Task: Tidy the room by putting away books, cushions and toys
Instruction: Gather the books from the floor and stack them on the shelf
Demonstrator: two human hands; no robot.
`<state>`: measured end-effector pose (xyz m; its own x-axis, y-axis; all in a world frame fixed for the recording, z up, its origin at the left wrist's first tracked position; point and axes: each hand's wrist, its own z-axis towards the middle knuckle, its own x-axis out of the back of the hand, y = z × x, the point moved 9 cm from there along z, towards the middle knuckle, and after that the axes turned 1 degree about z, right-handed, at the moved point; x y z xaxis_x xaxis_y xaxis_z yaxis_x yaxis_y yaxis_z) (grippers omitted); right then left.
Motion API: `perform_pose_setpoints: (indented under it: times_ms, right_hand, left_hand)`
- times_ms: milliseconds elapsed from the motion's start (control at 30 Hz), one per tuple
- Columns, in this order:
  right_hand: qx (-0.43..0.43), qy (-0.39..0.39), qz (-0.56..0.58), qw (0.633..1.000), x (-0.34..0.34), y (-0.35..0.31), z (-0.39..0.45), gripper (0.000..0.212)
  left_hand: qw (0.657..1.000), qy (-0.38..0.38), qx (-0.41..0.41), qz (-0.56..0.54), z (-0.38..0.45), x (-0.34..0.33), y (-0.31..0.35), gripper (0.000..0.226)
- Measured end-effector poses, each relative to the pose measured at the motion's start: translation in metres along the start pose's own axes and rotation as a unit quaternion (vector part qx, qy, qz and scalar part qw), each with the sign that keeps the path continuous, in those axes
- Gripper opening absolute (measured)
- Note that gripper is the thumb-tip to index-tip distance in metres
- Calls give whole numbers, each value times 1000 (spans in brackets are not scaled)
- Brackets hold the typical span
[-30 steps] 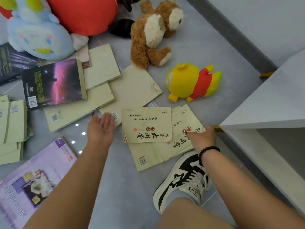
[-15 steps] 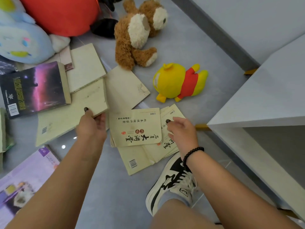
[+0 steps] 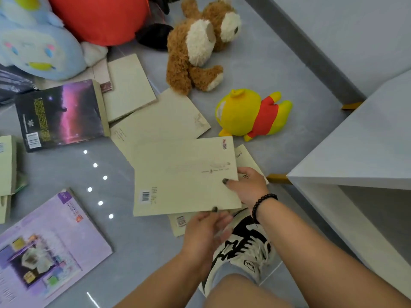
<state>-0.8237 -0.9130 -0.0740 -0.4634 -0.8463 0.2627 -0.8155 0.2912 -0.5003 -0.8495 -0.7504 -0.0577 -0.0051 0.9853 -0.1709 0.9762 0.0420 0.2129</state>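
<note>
Head view: both hands, left [image 3: 205,232] & right [image 3: 249,187], grip cream book [image 3: 182,176] over floor pile.

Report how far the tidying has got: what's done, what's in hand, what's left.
Done: some cream books lie gathered in a small pile by the shoe.

In hand: both hands, left and right, hold a cream book above that pile.

Left: the galaxy-cover book, purple book, brown teddy, yellow plush and red cushion lie on the floor.
</note>
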Motion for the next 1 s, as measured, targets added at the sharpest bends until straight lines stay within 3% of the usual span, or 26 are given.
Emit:
perform_pose_setpoints:
  times_ms: [100,200,300,400,467,600,700,767,900,1000]
  right_hand:
    - [8,17,-24,1000,22,10,6,29]
    - [29,28,-101,994,34,15,12,25]
    - [36,48,-179,982,40,17,20,20]
    - [37,92,-206,974,48,9,27,54]
    - [21,95,-211,973,48,9,32,63]
    - [-38,81,-197,976,46,21,42,68]
    - [-57,87,-222,969,51,21,47,69]
    - [-67,88,-234,966,53,21,49,68]
    - [-56,74,-264,960,53,20,50,68]
    - [-49,74,-289,953,51,20,47,73]
  left_hand:
    - [991,107,-37,66,-5,46,4,46]
    - [940,274,-134,155,-6,112,56,61]
    - [912,340,-118,198,16,149,93,77]
    - [919,330,-79,200,41,151,105,77]
    - [924,302,-69,225,50,141,104,72]
    - [938,205,-88,264,59,104,93,32]
    - [937,198,-108,267,58,98,90,33]
    - [946,179,-91,257,60,100,87,41]
    - [962,126,-46,239,60,99,81,30]
    - [972,116,-25,202,61,100,76,41]
